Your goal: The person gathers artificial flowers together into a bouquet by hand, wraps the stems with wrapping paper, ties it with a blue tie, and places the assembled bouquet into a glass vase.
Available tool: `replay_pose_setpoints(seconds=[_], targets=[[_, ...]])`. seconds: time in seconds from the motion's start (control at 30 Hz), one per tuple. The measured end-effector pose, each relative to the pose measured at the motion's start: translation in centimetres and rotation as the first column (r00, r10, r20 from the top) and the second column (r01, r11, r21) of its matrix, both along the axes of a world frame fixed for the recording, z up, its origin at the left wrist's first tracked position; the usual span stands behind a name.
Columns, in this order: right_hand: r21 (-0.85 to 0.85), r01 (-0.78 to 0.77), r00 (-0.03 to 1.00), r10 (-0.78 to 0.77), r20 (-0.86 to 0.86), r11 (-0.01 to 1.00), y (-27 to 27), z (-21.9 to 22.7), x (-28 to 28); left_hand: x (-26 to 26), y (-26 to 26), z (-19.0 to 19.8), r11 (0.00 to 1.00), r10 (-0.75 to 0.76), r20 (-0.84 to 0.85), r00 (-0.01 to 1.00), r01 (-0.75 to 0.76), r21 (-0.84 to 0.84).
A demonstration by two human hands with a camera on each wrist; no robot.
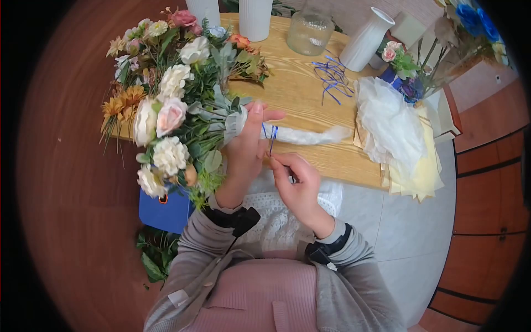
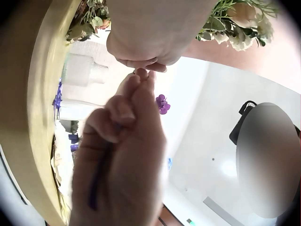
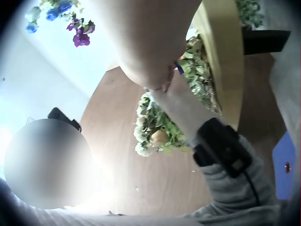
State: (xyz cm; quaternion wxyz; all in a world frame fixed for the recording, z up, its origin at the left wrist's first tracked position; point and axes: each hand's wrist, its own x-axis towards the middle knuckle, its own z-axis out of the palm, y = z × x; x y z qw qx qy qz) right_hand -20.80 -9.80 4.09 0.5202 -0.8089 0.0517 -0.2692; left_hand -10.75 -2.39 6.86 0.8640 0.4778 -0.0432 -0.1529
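Observation:
A bouquet (image 1: 171,113) of cream and pale pink flowers with greenery lies on its side at the left, its stems covered in white wrapping (image 1: 310,136). My left hand (image 1: 243,155) holds the stems just below the blooms, with some fingers extended past them. A thin blue ribbon (image 1: 273,135) loops around the white wrapping beside that hand. Its end is pinched between the thumb and fingertips of my right hand (image 1: 300,182), close to the left hand. In the left wrist view, a strip of ribbon (image 2: 98,183) runs along the right palm (image 2: 127,155).
Loose blue ribbon (image 1: 332,77) lies tangled on the wooden table (image 1: 293,94). A glass jar (image 1: 311,33) and white vases (image 1: 365,41) stand along the back. White and yellow wrapping sheets (image 1: 392,122) are piled at the right. Other flowers (image 1: 133,102) spread behind the bouquet.

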Motion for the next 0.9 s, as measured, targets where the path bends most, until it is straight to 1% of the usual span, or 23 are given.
replay_pose_setpoints(seconds=[0.03,0.07,0.1,0.13,0.17,0.23,0.27,0.3,0.33,0.37,0.4,0.43,0.47,0.5,0.53,0.57,0.6,0.63,0.7,0.77,0.83,0.87,0.9], targets=[[0.195,-0.027,0.997,0.042,-0.071,0.98,-0.1,-1.3,0.0,-0.1,0.6,0.1,0.996,-0.076,-0.055,0.996,0.073,-0.056],[0.195,-0.029,0.996,0.044,-0.073,0.98,-0.5,-2.0,0.4,-0.1,1.0,0.2,0.996,-0.074,-0.056,0.996,0.071,-0.056],[0.393,-0.101,0.984,0.149,-0.094,0.914,-1.4,-2.5,0.9,-0.2,1.4,0.2,0.985,-0.164,-0.091,0.982,0.159,-0.066],[0.576,-0.155,0.963,0.253,-0.093,0.803,-2.2,-2.7,1.3,-0.2,1.7,0.2,0.966,-0.255,-0.124,0.959,0.247,-0.079],[0.575,-0.153,0.964,0.251,-0.094,0.804,-3.1,-2.4,1.7,0.1,2.1,0.0,0.965,-0.258,-0.125,0.958,0.249,-0.08],[0.702,-0.232,0.908,0.409,-0.093,0.674,-5.0,-1.7,2.4,1.1,2.5,-0.8,0.865,-0.502,-0.086,0.861,0.499,-0.057],[0.732,-0.249,0.893,0.443,-0.081,0.635,-5.8,-1.4,2.4,1.4,2.5,-1.1,0.865,-0.502,-0.086,0.86,0.499,-0.058],[0.732,-0.248,0.893,0.443,-0.081,0.635,-6.7,-1.0,2.7,1.7,2.3,-1.3,0.833,-0.552,-0.067,0.831,0.552,-0.017],[0.776,-0.303,0.835,0.547,-0.065,0.554,-7.6,-0.2,3.1,2.0,2.2,-1.4,0.798,-0.601,-0.05,0.798,0.602,0.025],[0.814,-0.348,0.766,0.642,-0.039,0.464,-8.0,0.5,3.3,2.3,1.9,-1.5,0.797,-0.601,-0.049,0.797,0.603,0.026],[0.834,-0.242,0.828,0.553,-0.089,0.497,-7.5,1.2,3.4,2.5,1.4,-1.5,0.817,-0.567,-0.036,0.823,0.567,0.104],[0.833,-0.242,0.83,0.551,-0.087,0.497,-7.9,1.1,3.5,2.7,1.0,-1.5,0.83,-0.534,-0.019,0.845,0.528,0.18],[0.801,-0.3,0.796,0.599,-0.089,0.517,-8.6,1.0,3.7,3.1,0.6,-2.0,0.827,-0.538,-0.017,0.843,0.532,0.182],[0.767,-0.358,0.759,0.644,-0.093,0.533,-9.1,1.0,3.9,3.6,0.1,-2.7,0.828,-0.542,0.024,0.84,0.53,0.183],[0.766,-0.358,0.763,0.641,-0.09,0.534,-9.3,0.9,4.1,3.8,-0.2,-3.1,0.829,-0.546,0.064,0.836,0.527,0.184],[0.771,-0.316,0.768,0.626,-0.134,0.553,-9.3,0.9,4.3,4.0,-0.2,-2.7,0.827,-0.549,0.064,0.833,0.53,0.187],[0.775,-0.274,0.772,0.611,-0.177,0.57,-9.2,1.0,4.5,4.1,-0.1,-1.9,0.776,-0.606,0.059,0.793,0.573,0.263],[0.775,-0.274,0.775,0.608,-0.172,0.569,-9.0,1.0,4.8,4.3,-0.1,-1.5,0.717,-0.661,0.049,0.749,0.61,0.338],[0.736,-0.23,0.824,0.53,-0.2,0.636,-8.5,0.9,5.2,4.6,-0.2,-1.4,0.717,-0.658,0.056,0.751,0.603,0.35],[0.719,-0.237,0.84,0.51,-0.186,0.653,-8.4,1.0,5.4,5.0,-0.3,-1.7,0.72,-0.653,0.063,0.755,0.593,0.359],[0.701,-0.242,0.853,0.491,-0.175,0.671,-8.4,1.0,5.7,5.7,0.0,-2.6,0.664,-0.712,0.017,0.702,0.665,0.341],[0.673,-0.241,0.859,0.476,-0.187,0.699,-8.4,1.0,5.9,6.1,0.1,-2.8,0.664,-0.712,0.018,0.702,0.665,0.342],[0.644,-0.239,0.866,0.46,-0.198,0.727,-8.4,1.0,6.1,6.5,0.3,-3.0,0.595,-0.742,-0.044,0.669,0.687,0.418]])
